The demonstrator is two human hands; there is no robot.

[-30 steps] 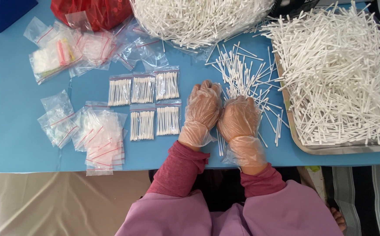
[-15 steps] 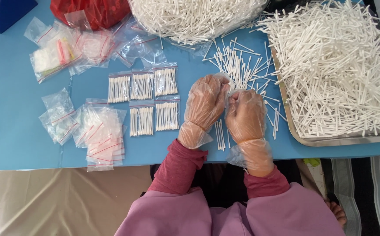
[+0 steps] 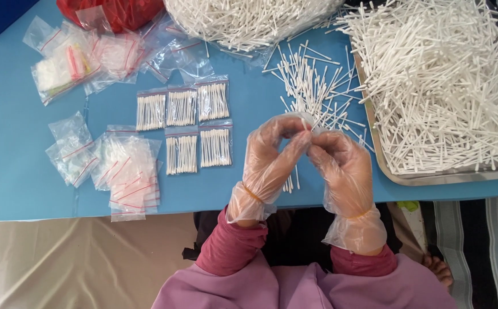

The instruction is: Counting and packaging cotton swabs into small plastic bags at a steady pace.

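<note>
Both my hands wear thin clear gloves and are raised over the blue table (image 3: 20,189). My left hand (image 3: 269,166) and my right hand (image 3: 343,169) meet at the fingertips, pinching what looks like a few white cotton swabs (image 3: 316,127) between them. Just beyond the fingertips lies a loose scatter of swabs (image 3: 309,86). A few more swabs (image 3: 290,183) lie beneath my left hand. Left of my hands, several small zip bags filled with swabs (image 3: 183,106) lie in two rows.
A metal tray (image 3: 426,178) heaped with swabs (image 3: 443,74) stands at the right. A big swab heap (image 3: 249,20) lies at the back. Empty zip bags (image 3: 129,171) sit at the left, with more (image 3: 77,54) near a red bag (image 3: 117,11).
My hands have lifted off the table near its front edge. They moved up towards the loose swabs, and their fingertips came together.
</note>
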